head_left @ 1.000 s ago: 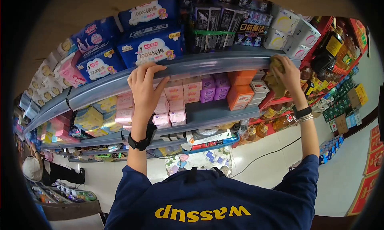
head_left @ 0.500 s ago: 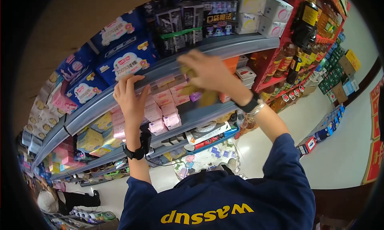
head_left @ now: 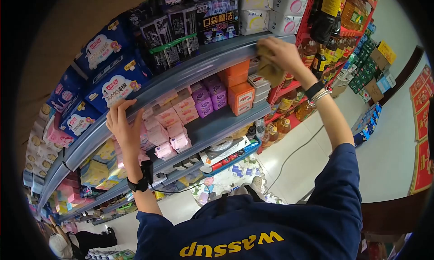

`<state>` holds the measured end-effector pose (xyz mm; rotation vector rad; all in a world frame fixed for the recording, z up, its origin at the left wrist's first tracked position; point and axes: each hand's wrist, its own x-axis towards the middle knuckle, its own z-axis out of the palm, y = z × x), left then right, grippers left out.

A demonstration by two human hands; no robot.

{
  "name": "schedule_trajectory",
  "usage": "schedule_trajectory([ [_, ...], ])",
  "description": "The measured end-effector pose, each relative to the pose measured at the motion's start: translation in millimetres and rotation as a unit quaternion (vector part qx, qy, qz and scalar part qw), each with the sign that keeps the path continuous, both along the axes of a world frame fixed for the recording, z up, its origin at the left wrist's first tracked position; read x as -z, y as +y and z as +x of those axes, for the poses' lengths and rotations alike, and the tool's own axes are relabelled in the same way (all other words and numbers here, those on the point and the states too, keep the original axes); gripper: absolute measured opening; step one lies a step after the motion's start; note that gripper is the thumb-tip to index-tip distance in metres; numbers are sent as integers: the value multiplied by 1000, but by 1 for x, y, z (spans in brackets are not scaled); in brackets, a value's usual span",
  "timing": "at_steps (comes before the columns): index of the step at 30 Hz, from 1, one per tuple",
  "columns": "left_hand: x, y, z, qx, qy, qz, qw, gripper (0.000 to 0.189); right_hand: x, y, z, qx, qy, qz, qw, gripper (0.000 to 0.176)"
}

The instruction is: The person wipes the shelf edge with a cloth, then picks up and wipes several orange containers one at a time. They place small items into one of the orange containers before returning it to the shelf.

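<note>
My right hand (head_left: 284, 55) presses a crumpled brown cloth (head_left: 270, 69) to the front lip of the grey shelf (head_left: 212, 63), near its right end. The cloth hangs down below the fingers. Farther left, my left hand (head_left: 123, 124) rests its fingertips on the same lip, thumb apart, holding nothing. Just above it stand blue packs (head_left: 118, 86) with white cloud labels. Pink packs (head_left: 158, 135) sit on the tier below, beside purple boxes (head_left: 210, 99) and an orange box (head_left: 240, 98).
Dark boxes (head_left: 218, 22) and white packs (head_left: 255, 21) fill the upper shelf. At right, a red rack (head_left: 298, 89) holds bottles of dark and amber liquid. A blue basket (head_left: 235, 158) sits low down. Another person (head_left: 86, 242) is at lower left, and a cable (head_left: 294, 153) crosses the floor.
My right hand has slid the cloth rightward along the shelf lip, uncovering the purple and orange boxes. My left hand stays on the lip while the view has shifted somewhat.
</note>
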<state>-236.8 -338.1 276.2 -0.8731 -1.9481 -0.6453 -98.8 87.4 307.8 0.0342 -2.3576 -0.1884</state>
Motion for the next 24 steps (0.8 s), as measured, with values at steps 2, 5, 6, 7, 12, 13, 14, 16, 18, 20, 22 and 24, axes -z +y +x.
schedule_trajectory([
  [2, 0, -1, 0, 1, -1, -2, 1000, 33, -2, 36, 14, 22, -6, -12, 1000, 34],
  [5, 1, 0, -3, -2, 10, 1, 1000, 34, -4, 69, 31, 70, -32, -36, 996, 34],
  [6, 3, -1, -6, -4, 9, -2, 1000, 35, -4, 73, 35, 79, -13, -48, 996, 34],
  [7, 4, -2, -7, -6, 8, -7, 1000, 35, -2, 77, 36, 87, 4, -61, 994, 34],
  [12, 2, -3, -8, 15, 7, -7, 1000, 34, 4, 90, 34, 82, 18, -85, 993, 35],
  [13, 2, -4, -8, 17, 9, -7, 1000, 34, 6, 97, 33, 91, 22, -84, 992, 35],
  [14, 3, -4, -8, 15, 5, -8, 1000, 34, 8, 103, 33, 100, 26, -82, 991, 36],
  [16, 3, -4, -9, 18, 2, -7, 1000, 34, 6, 108, 35, 101, 32, -96, 990, 39],
  [18, 4, -5, -10, 19, 1, -8, 1000, 35, 5, 114, 44, 129, 35, -162, 978, 39],
  [20, 6, -4, -12, 14, 11, -8, 1000, 35, 15, 139, 57, 187, 55, -174, 965, 36],
  [22, 7, -3, -13, 15, 13, -5, 1000, 36, 23, 135, 64, 178, 118, -200, 956, 36],
  [24, 6, -3, -13, 4, 14, -2, 1000, 36, 29, 124, 63, 157, 161, -229, 947, 36],
])
